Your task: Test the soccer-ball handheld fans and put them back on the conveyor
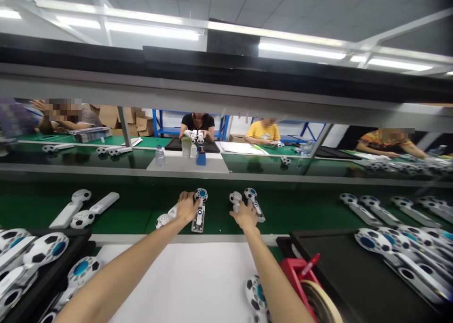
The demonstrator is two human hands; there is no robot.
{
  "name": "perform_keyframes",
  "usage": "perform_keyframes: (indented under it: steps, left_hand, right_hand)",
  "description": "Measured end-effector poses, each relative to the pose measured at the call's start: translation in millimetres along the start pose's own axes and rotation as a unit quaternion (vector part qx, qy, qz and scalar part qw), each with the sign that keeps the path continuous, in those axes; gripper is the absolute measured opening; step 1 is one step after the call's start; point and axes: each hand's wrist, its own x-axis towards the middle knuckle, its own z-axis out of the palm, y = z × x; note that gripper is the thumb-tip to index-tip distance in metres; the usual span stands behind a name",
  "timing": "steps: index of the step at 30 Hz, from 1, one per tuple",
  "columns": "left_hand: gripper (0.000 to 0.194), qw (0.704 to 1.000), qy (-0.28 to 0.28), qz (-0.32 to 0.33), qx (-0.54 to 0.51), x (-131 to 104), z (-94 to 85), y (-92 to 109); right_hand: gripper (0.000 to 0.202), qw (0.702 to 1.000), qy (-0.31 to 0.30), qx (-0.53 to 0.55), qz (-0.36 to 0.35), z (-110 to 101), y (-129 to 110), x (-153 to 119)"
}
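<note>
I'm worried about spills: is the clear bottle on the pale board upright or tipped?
Upright: the clear bottle stands on the pale board, narrow top up. How full it is, I cannot tell.

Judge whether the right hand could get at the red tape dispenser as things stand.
Probably yes: the red tape dispenser stands beside the right forearm, its top largely uncovered. The right hand would likely just need to draw back from the football-patterned devices at its fingers.

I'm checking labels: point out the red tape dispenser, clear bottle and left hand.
Red tape dispenser (pixel 294 272): head view, red frame.
Clear bottle (pixel 160 159): head view, body.
Left hand (pixel 186 208): head view, back.
</note>
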Motion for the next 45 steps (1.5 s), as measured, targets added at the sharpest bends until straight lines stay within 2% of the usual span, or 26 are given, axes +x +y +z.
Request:
perform_keyframes:
  steps: [2, 5, 8, 10, 13, 16, 19, 22, 25, 29, 32, 35, 38, 41, 45]
  left_hand:
    - [0.040, 0.998, 0.007, 0.016, 0.067, 0.3, -5.4, -12.4]
    - [0.041, 0.989, -0.018, 0.018, 0.143, 0.4, -14.0, -24.9]
    - [0.039, 0.983, -0.035, 0.038, 0.177, -0.7, -23.3, -24.9]
    - [0.041, 0.982, -0.019, 0.062, 0.180, -3.9, -34.5, -20.3]
    - [0.046, 0.981, 0.022, 0.084, 0.174, -13.3, -63.9, -15.1]
    - [0.047, 0.980, 0.040, 0.070, 0.183, -28.9, -102.4, -17.4]
    - [0.041, 0.977, 0.019, 0.030, 0.208, -51.1, -134.7, -25.4]
    - [0.033, 0.973, -0.020, -0.020, 0.228, -75.9, -149.4, -33.3]
    - [0.031, 0.970, -0.063, -0.078, 0.223, -95.1, -148.1, -36.9]
    - [0.032, 0.966, -0.149, -0.147, 0.155, -106.7, -141.3, -31.5]
    - [0.050, 0.967, -0.187, -0.162, 0.064, -110.6, -142.1, -17.9]
    - [0.069, 0.966, -0.202, -0.150, -0.051, -117.4, -144.9, 1.6]
    - [0.068, 0.961, -0.193, -0.118, -0.160, -131.3, -142.5, 21.8]
    - [0.060, 0.953, -0.151, -0.075, -0.251, -150.6, -133.4, 40.3]
    - [0.061, 0.905, -0.059, -0.040, -0.418, -171.0, -120.2, 61.2]
  right_hand:
    - [0.046, 0.999, -0.015, 0.005, 0.031, 4.9, 9.7, 1.9]
    - [0.045, 0.997, -0.038, 0.041, 0.056, 5.6, 17.1, 4.8]
    - [0.037, 0.988, -0.078, 0.114, 0.073, -3.5, 18.1, 7.2]
    - [0.032, 0.972, -0.121, 0.184, 0.078, -12.3, 18.6, 6.8]
    - [0.028, 0.935, -0.178, 0.299, 0.074, -24.8, 21.1, 1.3]
    - [0.027, 0.892, -0.206, 0.398, 0.054, -35.3, 21.8, -10.4]
    - [0.026, 0.850, -0.213, 0.482, 0.017, -46.6, 15.5, -27.8]
    - [0.025, 0.802, -0.213, 0.557, -0.035, -62.2, 2.7, -50.3]
    - [0.019, 0.745, -0.223, 0.623, -0.089, -80.9, -10.7, -77.0]
    - [0.039, 0.679, -0.262, 0.670, -0.149, -102.3, -21.8, -112.4]
    - [0.045, 0.651, -0.287, 0.678, -0.185, -112.6, -26.5, -133.3]
    - [0.047, 0.634, -0.306, 0.677, -0.215, -119.2, -32.0, -150.5]
    - [0.054, 0.615, -0.302, 0.686, -0.245, -124.0, -40.2, -167.9]
    - [0.060, 0.597, -0.298, 0.691, -0.279, -125.3, -49.4, -185.9]
    - [0.066, 0.543, -0.337, 0.710, -0.295, -115.0, -59.9, -206.8]
